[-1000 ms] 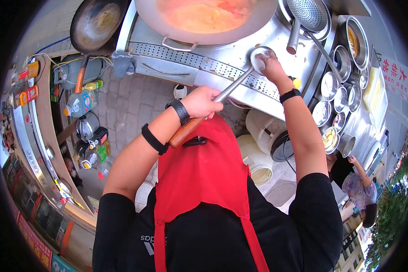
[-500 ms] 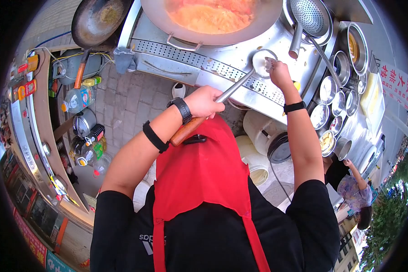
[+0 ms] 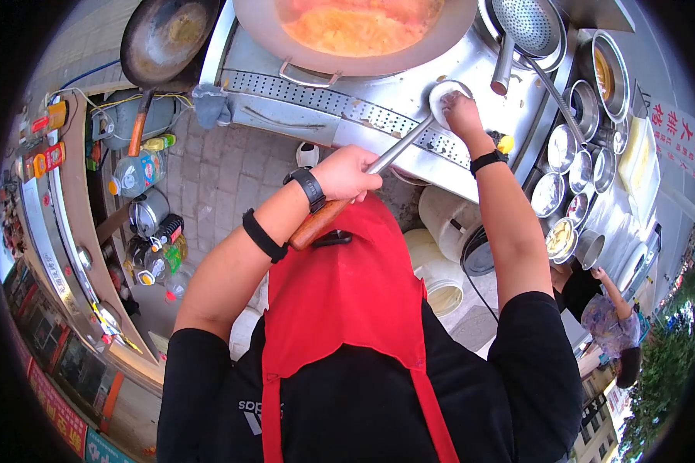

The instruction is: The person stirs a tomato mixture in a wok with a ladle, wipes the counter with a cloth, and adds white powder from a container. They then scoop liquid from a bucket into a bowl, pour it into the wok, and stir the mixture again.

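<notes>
My left hand [image 3: 347,174] is closed round the metal shaft of a ladle [image 3: 403,145], just above its wooden grip. The ladle slants up and right over the perforated front edge of a steel stove top. My right hand [image 3: 462,116] is over the ladle's bowl, fingers curled and their tips down in it. Pale white stuff shows in the bowl; I cannot make out what the fingers hold. Beyond is a large wok [image 3: 259,23] of steaming orange-red liquid [image 3: 363,29], its loop handle facing me.
On the right are a perforated strainer [image 3: 527,29], several metal bowls [image 3: 548,193] with contents and a pale tray [image 3: 638,158]. A second wok [image 3: 166,42] sits at upper left, above plastic bottles [image 3: 140,174]. White buckets [image 3: 442,285] stand below the stove. Another person [image 3: 610,320] is at far right.
My right hand has shifted left and slightly up, deeper over the ladle's bowl, covering more of it. My left hand and the ladle's shaft have hardly moved.
</notes>
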Demonstrator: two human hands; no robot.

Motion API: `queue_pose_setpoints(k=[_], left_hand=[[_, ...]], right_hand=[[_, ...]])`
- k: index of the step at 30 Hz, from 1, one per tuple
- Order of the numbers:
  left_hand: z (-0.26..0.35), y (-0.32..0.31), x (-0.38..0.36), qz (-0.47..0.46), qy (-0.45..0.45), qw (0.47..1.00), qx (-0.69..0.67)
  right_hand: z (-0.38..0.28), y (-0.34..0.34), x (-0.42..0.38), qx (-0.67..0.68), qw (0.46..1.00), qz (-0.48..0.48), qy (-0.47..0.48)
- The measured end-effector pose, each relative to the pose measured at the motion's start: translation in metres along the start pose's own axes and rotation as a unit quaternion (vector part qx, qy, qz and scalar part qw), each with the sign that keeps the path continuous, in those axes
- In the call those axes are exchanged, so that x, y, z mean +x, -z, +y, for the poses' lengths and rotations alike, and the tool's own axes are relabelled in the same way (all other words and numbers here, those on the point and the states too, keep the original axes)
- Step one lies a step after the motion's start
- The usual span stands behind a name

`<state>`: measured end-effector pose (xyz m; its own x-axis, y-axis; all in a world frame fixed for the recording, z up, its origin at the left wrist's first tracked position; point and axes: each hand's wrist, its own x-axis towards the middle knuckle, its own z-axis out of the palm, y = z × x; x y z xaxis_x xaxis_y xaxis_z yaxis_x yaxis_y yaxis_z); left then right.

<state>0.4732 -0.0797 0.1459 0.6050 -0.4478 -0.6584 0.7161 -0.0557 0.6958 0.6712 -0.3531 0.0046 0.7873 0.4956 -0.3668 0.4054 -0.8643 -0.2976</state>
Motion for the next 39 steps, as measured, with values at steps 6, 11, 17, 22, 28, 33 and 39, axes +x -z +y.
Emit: queue_pose_setpoints(k=[6, 11, 17, 22, 28, 33, 39], left_hand=[[0.004, -0.001, -0.003, -0.001, 0.002, 1.000, -0.016], [0.006, -0.001, -0.005, -0.001, 0.005, 1.000, -0.024], [0.005, -0.001, -0.004, -0.004, 0.012, 0.999, -0.032], [0.004, -0.002, -0.004, 0.005, 0.011, 0.999, -0.043], [0.003, -0.002, -0.002, 0.002, 0.005, 0.999, -0.032], [0.007, -0.004, -0.005, 0.007, 0.013, 1.000, -0.015], [0.003, -0.004, -0.003, 0.001, 0.007, 1.000, -0.023]], right_hand=[[-0.004, 0.035, -0.015, 0.096, 0.993, 0.048, -0.050], [0.002, 0.053, -0.027, 0.129, 0.990, 0.058, -0.004], [-0.008, 0.030, -0.025, 0.047, 0.997, 0.065, 0.023], [0.001, 0.014, -0.014, 0.153, 0.984, 0.085, -0.038], [-0.001, 0.003, 0.000, 0.352, 0.912, 0.063, -0.201], [-0.018, 0.002, 0.010, 0.553, 0.791, 0.013, -0.262], [-0.043, 0.019, 0.004, 0.593, 0.760, -0.007, -0.266]])
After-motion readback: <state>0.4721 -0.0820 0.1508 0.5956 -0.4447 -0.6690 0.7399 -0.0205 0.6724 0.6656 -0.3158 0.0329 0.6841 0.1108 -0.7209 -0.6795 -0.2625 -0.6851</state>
